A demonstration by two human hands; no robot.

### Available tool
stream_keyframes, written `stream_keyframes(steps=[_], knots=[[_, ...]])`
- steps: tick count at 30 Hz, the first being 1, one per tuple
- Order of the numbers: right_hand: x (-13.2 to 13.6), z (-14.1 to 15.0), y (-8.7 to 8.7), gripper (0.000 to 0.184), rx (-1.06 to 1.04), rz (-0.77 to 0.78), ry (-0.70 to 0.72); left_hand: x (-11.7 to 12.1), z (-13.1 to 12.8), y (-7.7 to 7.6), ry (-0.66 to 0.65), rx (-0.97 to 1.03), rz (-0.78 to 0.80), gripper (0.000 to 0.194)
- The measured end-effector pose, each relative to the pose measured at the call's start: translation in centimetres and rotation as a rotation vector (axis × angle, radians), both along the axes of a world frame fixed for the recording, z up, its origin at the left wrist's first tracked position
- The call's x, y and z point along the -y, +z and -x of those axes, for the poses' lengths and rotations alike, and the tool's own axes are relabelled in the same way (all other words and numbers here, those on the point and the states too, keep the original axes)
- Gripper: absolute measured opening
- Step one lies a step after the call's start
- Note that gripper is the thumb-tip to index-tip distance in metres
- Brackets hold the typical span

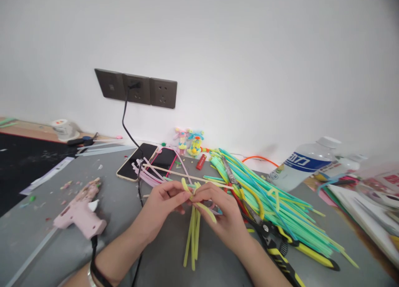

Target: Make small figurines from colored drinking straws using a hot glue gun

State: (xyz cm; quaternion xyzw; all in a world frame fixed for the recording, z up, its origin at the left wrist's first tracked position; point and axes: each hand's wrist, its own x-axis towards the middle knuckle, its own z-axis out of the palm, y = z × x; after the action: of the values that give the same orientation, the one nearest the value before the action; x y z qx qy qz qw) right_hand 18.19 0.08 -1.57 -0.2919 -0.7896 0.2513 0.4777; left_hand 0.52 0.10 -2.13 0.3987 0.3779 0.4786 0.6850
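Note:
Several yellow pipe cleaners (195, 235) are bunched between my two hands, their long ends hanging down over the grey table. My left hand (171, 199) pinches the top of the bunch between thumb and fingers. From the other side, my right hand (218, 202) closes on the same pipe cleaners, and one bent end sticks out across its fingers. The exact spot where they cross is partly covered by my fingertips. Beside my right hand lie yellow-handled scissors (249, 204) and black-and-yellow pliers (269, 233).
A pink glue gun (81, 214) lies at left, its black cable running under my left arm. Two phones (137, 160) are behind my hands. A pile of green pipe cleaners (299, 212) and a plastic bottle (304, 162) occupy the right. Two small fuzzy figures (195, 143) stand by the wall.

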Motion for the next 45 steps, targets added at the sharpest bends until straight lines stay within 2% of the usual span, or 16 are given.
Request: stream_keyframes(steps=[5,12,23,31,36,40,45], knots=[[0.06,-0.03,0.18,0.015,-0.019,0.013,0.031,0.01,0.01,0.12,-0.005,-0.014,-0.016,0.022],[0.36,0.16,0.43,0.012,-0.067,0.079,0.079,0.31,-0.07,0.4,-0.063,0.075,0.052,0.028],[-0.01,-0.22,0.48,0.009,-0.043,0.235,0.111,0.26,0.39,0.0,-0.124,-0.057,-0.094,0.027],[-0.19,-0.62,0.96,0.01,-0.014,0.312,0.135,0.19,0.29,0.36,-0.149,-0.065,-0.044,0.029],[-0.32,-0.73,0.86,0.011,-0.006,0.227,0.096,0.39,-0.02,0.65,-0.139,-0.043,-0.005,0.031],[-0.24,-0.64,0.86,0.01,-0.003,0.15,0.091,0.54,-0.26,0.49,-0.129,0.065,0.064,0.031],[-0.38,-0.73,0.87,0.011,-0.015,0.134,0.084,0.59,-0.42,0.6,-0.116,0.155,0.1,0.026]])
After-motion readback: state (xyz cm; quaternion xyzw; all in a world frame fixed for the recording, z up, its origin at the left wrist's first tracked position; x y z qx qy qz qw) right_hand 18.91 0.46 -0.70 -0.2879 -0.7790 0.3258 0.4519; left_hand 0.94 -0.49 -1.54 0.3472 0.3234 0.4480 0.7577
